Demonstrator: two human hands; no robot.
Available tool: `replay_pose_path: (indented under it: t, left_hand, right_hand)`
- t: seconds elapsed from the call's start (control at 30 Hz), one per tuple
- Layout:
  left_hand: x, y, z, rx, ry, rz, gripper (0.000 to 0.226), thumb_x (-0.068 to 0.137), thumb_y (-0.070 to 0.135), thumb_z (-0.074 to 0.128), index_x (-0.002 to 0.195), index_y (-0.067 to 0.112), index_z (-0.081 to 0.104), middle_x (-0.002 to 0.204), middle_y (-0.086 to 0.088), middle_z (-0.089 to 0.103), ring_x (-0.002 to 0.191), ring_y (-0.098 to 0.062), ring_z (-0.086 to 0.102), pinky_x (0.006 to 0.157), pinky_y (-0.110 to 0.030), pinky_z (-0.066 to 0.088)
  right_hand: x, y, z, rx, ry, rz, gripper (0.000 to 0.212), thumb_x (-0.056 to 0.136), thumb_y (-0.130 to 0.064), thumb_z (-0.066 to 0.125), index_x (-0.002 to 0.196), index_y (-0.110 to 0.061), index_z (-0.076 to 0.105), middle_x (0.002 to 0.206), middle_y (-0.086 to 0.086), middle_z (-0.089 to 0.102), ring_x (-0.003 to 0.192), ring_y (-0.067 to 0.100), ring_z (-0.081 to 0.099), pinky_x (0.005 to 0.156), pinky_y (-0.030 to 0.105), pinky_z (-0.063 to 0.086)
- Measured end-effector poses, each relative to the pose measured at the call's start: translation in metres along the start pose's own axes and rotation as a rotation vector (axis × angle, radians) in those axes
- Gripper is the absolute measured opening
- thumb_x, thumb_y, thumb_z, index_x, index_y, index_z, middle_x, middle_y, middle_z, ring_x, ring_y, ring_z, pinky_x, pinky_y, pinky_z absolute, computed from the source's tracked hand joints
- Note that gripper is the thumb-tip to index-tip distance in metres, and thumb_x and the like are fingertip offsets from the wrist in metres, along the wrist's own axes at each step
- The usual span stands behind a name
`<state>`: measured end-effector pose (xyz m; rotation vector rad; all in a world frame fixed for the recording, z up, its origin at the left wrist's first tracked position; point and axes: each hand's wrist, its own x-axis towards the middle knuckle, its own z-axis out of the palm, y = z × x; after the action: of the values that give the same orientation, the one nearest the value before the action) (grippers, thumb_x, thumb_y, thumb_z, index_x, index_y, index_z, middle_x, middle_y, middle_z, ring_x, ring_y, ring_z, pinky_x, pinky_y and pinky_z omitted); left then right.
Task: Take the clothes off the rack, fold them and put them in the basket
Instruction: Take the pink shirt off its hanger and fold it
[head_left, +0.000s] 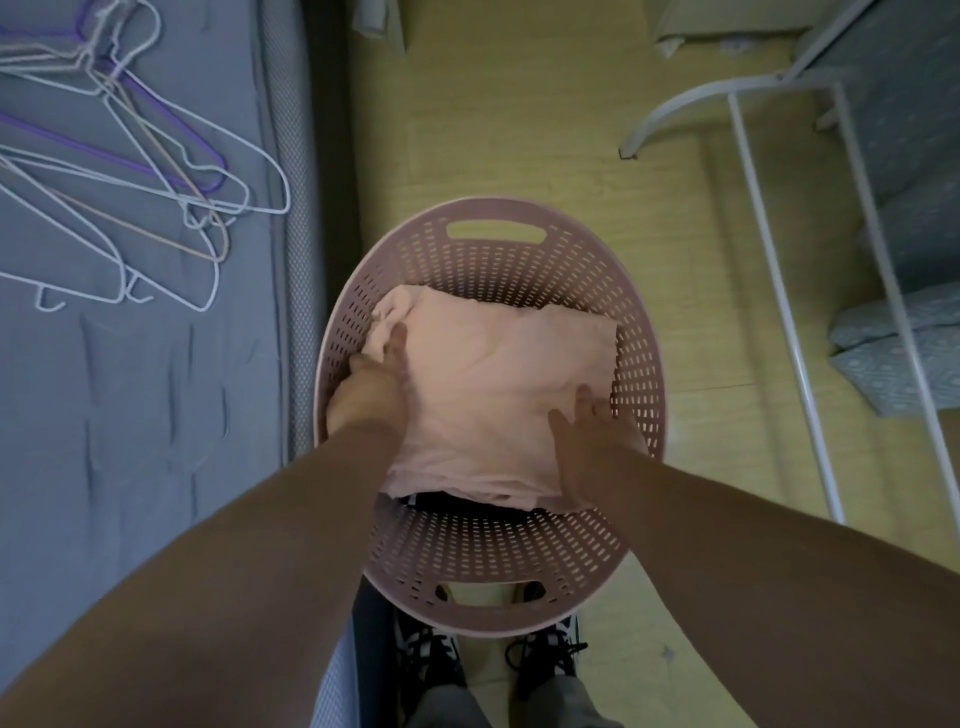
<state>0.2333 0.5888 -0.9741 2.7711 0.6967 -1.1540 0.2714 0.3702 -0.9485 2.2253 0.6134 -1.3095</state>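
Observation:
A folded pale pink garment (498, 384) lies inside the pink perforated basket (493, 244) on the floor in front of me. A dark garment (467, 503) peeks out from under its near edge. My left hand (371, 382) is at the garment's left edge, thumb on top and fingers hidden underneath it. At the garment's right near corner, my right hand (592, 441) rests flat with straight fingers. The white clothes rack (769, 270) stands to the right, with no clothes on its visible bars.
Several wire hangers (130, 171), white and purple, lie on the grey bed (130, 415) at the left. Blue patterned bedding (904, 353) sits at the right behind the rack. My shoes (431, 654) stand under the basket's near edge on the yellow floor.

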Motion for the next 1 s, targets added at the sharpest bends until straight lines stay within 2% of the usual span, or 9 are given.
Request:
replay_pose_path:
  t: [0.13, 0.23, 0.3, 0.4, 0.5, 0.57, 0.7, 0.87, 1.0]
  left_hand:
    - [-0.004, 0.011, -0.008, 0.117, 0.178, 0.037, 0.077, 0.090, 0.026, 0.049, 0.154, 0.018, 0.007, 0.132, -0.022, 0.033, 0.111, -0.039, 0.049, 0.082, -0.048, 0.049]
    - [0.000, 0.020, -0.010, 0.402, 0.417, 0.352, 0.078, 0.088, 0.038, 0.050, 0.152, 0.013, 0.012, 0.144, -0.022, 0.021, 0.134, -0.042, 0.026, 0.110, -0.053, 0.028]
    - [0.008, 0.023, -0.009, 0.503, 0.358, 0.493, 0.087, 0.090, 0.045, 0.052, 0.155, 0.014, 0.004, 0.156, -0.023, 0.005, 0.146, -0.045, 0.004, 0.119, -0.055, 0.011]
    - [0.028, 0.019, -0.015, 0.584, 0.188, 0.444, 0.127, 0.076, 0.070, 0.063, 0.154, 0.013, -0.020, 0.160, -0.024, -0.018, 0.147, -0.045, -0.017, 0.121, -0.056, -0.002]
    - [0.051, 0.009, -0.014, 0.605, 0.115, 0.414, 0.149, 0.059, 0.086, 0.062, 0.147, 0.018, -0.036, 0.156, -0.023, -0.032, 0.146, -0.041, -0.025, 0.120, -0.055, -0.006]
    - [0.060, 0.005, -0.003, 0.612, 0.087, 0.429, 0.151, 0.056, 0.089, 0.062, 0.144, 0.019, -0.040, 0.155, -0.022, -0.035, 0.145, -0.040, -0.027, 0.120, -0.054, -0.007]
    - [0.064, 0.005, 0.007, 0.573, 0.084, 0.466, 0.151, 0.058, 0.087, 0.063, 0.142, 0.018, -0.042, 0.153, -0.024, -0.036, 0.145, -0.041, -0.026, 0.120, -0.054, -0.008]
    - [0.034, 0.009, 0.001, 0.636, 0.014, 0.605, 0.153, 0.054, 0.089, 0.062, 0.142, 0.022, -0.043, 0.147, -0.020, -0.047, 0.142, -0.044, -0.031, 0.114, -0.068, 0.002]
    - [0.018, -0.004, 0.020, 0.649, -0.029, 0.526, 0.161, 0.050, 0.082, 0.073, 0.138, 0.021, -0.047, 0.140, -0.020, -0.055, 0.137, -0.048, -0.038, 0.110, -0.073, 0.000]
  right_hand:
    - [0.004, 0.001, -0.003, 0.022, 0.027, 0.037, 0.093, 0.088, -0.052, 0.067, 0.156, -0.014, 0.016, 0.163, 0.026, -0.005, 0.148, 0.044, 0.012, 0.118, 0.056, 0.021]
    - [0.009, -0.001, -0.008, 0.056, 0.139, 0.057, 0.088, 0.095, -0.034, 0.056, 0.159, -0.013, -0.001, 0.162, 0.025, -0.015, 0.150, 0.045, 0.002, 0.119, 0.056, 0.020]
    - [0.017, 0.002, -0.015, 0.028, 0.238, 0.058, 0.091, 0.097, -0.033, 0.051, 0.158, -0.015, -0.013, 0.160, 0.026, -0.023, 0.150, 0.048, -0.007, 0.121, 0.057, 0.014]
    - [0.041, 0.011, -0.029, 0.007, 0.352, 0.022, 0.103, 0.093, -0.039, 0.061, 0.158, -0.017, -0.016, 0.159, 0.026, -0.027, 0.150, 0.046, -0.011, 0.123, 0.056, 0.005]
    - [0.068, 0.019, -0.028, 0.028, 0.275, -0.015, 0.131, 0.079, -0.046, 0.079, 0.155, -0.021, -0.025, 0.158, 0.023, -0.033, 0.151, 0.040, -0.019, 0.125, 0.051, 0.001]
    - [0.079, 0.019, -0.015, 0.054, 0.190, -0.030, 0.147, 0.068, -0.048, 0.087, 0.153, -0.022, -0.029, 0.159, 0.021, -0.033, 0.152, 0.038, -0.018, 0.125, 0.047, 0.000]
    - [0.079, 0.016, 0.002, -0.029, 0.179, -0.005, 0.145, 0.070, -0.050, 0.084, 0.153, -0.015, -0.030, 0.159, 0.024, -0.030, 0.151, 0.040, -0.018, 0.125, 0.048, -0.003]
    - [0.058, 0.002, 0.006, 0.043, 0.241, -0.102, 0.130, 0.080, -0.076, 0.058, 0.153, -0.015, -0.031, 0.157, 0.022, -0.036, 0.148, 0.045, -0.023, 0.121, 0.060, -0.004]
    - [0.041, -0.004, 0.025, 0.027, 0.125, -0.144, 0.140, 0.075, -0.060, 0.077, 0.149, -0.023, -0.036, 0.154, 0.018, -0.043, 0.145, 0.046, -0.029, 0.120, 0.063, -0.005]
